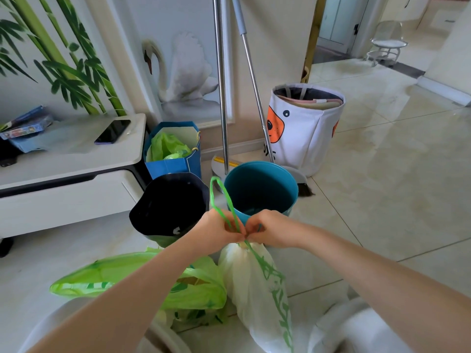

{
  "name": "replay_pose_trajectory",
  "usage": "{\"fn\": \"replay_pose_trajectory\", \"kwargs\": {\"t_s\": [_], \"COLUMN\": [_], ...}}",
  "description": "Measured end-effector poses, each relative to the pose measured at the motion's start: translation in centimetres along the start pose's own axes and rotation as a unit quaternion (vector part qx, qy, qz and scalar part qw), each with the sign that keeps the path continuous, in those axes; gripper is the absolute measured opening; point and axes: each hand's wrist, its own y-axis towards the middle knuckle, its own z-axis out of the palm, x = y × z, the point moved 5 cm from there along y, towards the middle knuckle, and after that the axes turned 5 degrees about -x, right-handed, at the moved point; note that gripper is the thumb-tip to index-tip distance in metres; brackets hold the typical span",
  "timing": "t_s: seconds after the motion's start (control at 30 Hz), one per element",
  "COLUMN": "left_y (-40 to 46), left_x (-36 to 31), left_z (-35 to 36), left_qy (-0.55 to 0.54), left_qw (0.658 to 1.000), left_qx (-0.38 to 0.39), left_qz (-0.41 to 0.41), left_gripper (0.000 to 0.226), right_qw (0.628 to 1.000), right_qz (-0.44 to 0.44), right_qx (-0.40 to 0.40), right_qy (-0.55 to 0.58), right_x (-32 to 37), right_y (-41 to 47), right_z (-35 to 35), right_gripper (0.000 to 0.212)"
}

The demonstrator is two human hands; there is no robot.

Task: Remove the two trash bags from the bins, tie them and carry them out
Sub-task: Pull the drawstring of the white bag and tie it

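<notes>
Item: white trash bag, with green printed markings, at 6 o'clock, hanging below the hands, neck gathered tight at its top. Green drawstring rises from the neck in a long loop toward 12 o'clock, passing in front of the bins; one strand trails down the bag's front.

Item: left hand, at centre, fingers curled, pinching the drawstring at the gathered neck. Item: right hand, touching the left at the fingertips, fingers likewise curled on the same neck and string. Neither hand is spread; both grips are closed tight on the bag's top.

Item: green trash bag, at 7 o'clock, lying on the floor just beside the white bag, mouth slack and untied.

Item: black bin, at 10 o'clock of the hands, tilted toward the viewer, interior dark. Item: teal bin, at 12 o'clock, upright, just beside the black bin, no liner visible.

Item: blue paper bag, at 11 o'clock behind the black bin, holding green plastic. Item: dustpan and two metal poles, behind the teal bin, leaning on the wall. Item: white fabric basket, orange animal face, at 1 o'clock.

Item: white cabinet, at 9 o'clock, bearing a dark phone.
</notes>
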Motion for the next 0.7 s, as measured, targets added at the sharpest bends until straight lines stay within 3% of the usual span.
{"fn": "replay_pose_trajectory", "kwargs": {"t_s": [0.13, 0.27, 0.5, 0.7], "left_y": [-0.2, -0.9, -1.4, -2.0], "left_x": [-0.1, -0.6, -0.6, -1.1], "left_z": [0.0, 0.0, 1.1, 1.9], "left_qy": [0.097, 0.162, 0.169, 0.169], "left_qw": [0.99, 0.976, 0.96, 0.954], "left_qx": [-0.053, -0.089, -0.123, -0.136], "left_qz": [0.089, 0.114, 0.185, 0.208], "left_gripper": [0.013, 0.018, 0.004, 0.017], "right_qw": [0.999, 0.99, 0.971, 0.98], "right_qz": [0.017, 0.06, 0.142, 0.14], "right_qx": [0.008, 0.05, 0.027, 0.005], "right_qy": [0.028, 0.114, 0.188, 0.141], "right_x": [0.1, 0.0, -1.6, -2.2], "right_y": [0.0, -0.3, -0.5, 0.0], "right_z": [0.2, 0.3, 0.2, 0.4], "right_gripper": [0.01, 0.02, 0.022, 0.011]}}
